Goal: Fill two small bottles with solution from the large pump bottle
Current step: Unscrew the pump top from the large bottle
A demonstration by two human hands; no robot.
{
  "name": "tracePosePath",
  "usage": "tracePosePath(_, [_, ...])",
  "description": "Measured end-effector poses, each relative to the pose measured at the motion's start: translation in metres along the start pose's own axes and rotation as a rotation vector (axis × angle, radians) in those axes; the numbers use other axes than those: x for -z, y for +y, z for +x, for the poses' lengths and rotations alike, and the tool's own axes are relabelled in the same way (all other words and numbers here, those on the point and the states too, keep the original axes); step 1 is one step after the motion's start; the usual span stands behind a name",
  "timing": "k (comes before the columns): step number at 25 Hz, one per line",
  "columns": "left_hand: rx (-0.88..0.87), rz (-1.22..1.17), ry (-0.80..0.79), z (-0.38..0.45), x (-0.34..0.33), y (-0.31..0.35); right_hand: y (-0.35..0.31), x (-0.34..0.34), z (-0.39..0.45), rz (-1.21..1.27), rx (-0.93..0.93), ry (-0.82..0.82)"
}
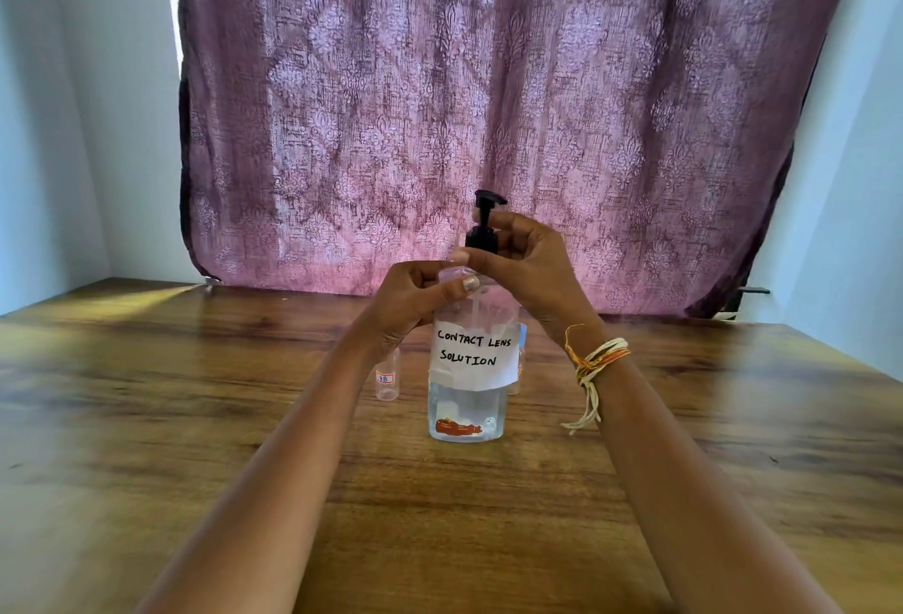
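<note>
The large clear pump bottle (466,410) stands upright mid-table, with a white label reading "CONTACT LENS SOLUTION" and a low level of liquid. Its black pump head (485,222) rises above my hands. My left hand (420,293) grips the bottle's shoulder. My right hand (530,266) is closed around the black pump collar. A small clear bottle (387,381) with a red-edged label stands just left of the big bottle, behind my left wrist. A second small bottle (517,371) peeks out behind the big bottle's right side, mostly hidden.
The wooden table (195,418) stretches wide on both sides. A purple patterned curtain (488,100) hangs behind its far edge, with pale walls left and right. Thread bracelets (593,362) circle my right wrist.
</note>
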State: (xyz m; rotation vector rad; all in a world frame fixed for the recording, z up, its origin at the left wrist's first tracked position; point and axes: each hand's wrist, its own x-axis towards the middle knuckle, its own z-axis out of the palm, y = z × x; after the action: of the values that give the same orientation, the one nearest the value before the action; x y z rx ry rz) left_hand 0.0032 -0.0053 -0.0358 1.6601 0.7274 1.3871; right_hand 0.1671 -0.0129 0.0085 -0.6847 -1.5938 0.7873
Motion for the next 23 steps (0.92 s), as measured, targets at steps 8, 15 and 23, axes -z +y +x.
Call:
tracePosePath(8, [-0.004, 0.004, -0.012, -0.0008, 0.0002, 0.0010, 0.0002, 0.0034, 0.0007, 0.097, -0.016, -0.072])
tracePosePath(15, [-0.010, 0.002, -0.020, -0.0013, 0.0002, 0.0014, 0.0016, 0.0064, 0.0011, 0.134, -0.015, -0.015])
tracePosePath(23, [-0.007, 0.017, -0.016, -0.0001, 0.0001, 0.0002, 0.0009, 0.0035, 0.0001, 0.092, -0.015, 0.016])
